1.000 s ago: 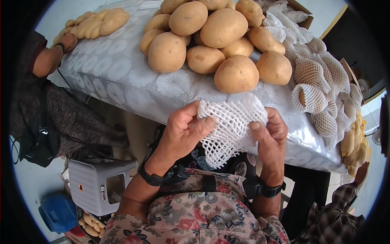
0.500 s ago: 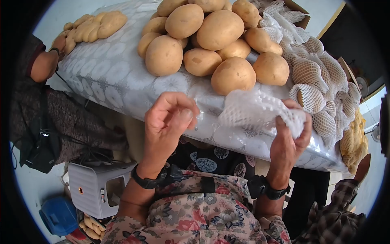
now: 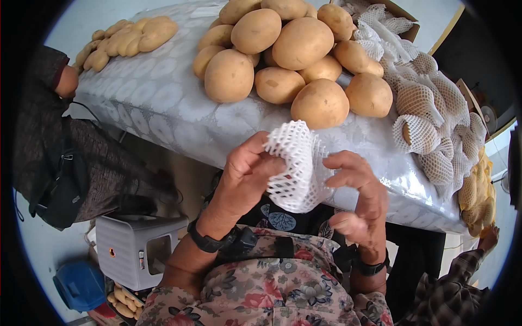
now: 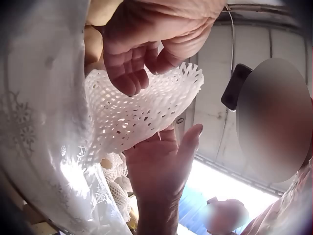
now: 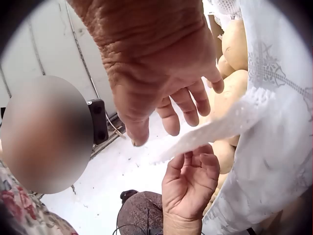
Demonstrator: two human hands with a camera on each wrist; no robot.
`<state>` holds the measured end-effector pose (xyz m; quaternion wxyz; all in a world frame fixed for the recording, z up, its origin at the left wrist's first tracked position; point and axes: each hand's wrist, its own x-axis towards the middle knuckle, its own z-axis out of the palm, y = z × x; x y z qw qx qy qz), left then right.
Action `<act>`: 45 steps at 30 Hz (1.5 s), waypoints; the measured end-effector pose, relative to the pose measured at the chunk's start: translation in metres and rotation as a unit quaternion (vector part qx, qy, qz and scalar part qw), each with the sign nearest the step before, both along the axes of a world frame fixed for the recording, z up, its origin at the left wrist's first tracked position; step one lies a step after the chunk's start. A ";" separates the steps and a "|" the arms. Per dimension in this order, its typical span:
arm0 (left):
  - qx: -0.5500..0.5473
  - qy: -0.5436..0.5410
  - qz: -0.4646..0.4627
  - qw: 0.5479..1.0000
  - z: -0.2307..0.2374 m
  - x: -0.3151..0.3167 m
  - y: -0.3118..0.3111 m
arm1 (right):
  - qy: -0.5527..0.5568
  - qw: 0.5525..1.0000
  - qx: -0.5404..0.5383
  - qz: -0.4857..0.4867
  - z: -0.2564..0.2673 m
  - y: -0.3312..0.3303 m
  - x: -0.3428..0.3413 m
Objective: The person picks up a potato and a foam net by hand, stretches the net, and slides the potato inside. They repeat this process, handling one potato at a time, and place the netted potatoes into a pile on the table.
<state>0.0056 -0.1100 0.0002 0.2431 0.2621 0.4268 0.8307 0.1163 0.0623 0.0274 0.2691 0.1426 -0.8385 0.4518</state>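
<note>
A white foam net sleeve [image 3: 293, 187] hangs in front of my body, just off the table's front edge. My left hand [image 3: 239, 176] pinches its left side between thumb and fingers. On its other side my right hand [image 3: 365, 187] is spread, fingers apart and thumb low, holding nothing. The right wrist view shows this right palm [image 5: 161, 68] open above the net sleeve [image 5: 215, 129]. Beyond the net, a heap of large potatoes [image 3: 319, 103] rests on the table; the nearest potato stands right behind the sleeve.
The table [image 3: 163, 103] wears a shiny patterned cloth. Potatoes in foam nets [image 3: 416, 103] pile up at right, before a cardboard box [image 3: 405, 16]. More potatoes [image 3: 133, 38] lie at far left, near another person [image 3: 70, 136]. A grey stool [image 3: 117, 250] and blue container [image 3: 79, 285] stand below.
The net sleeve went from both hands to the right hand, swung right, and is now back at centre in the left hand. The right hand has let go and opened.
</note>
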 end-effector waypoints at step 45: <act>0.053 0.137 0.192 0.970 0.023 -0.028 -0.023 | -0.032 0.920 0.373 -0.116 0.046 0.058 -0.063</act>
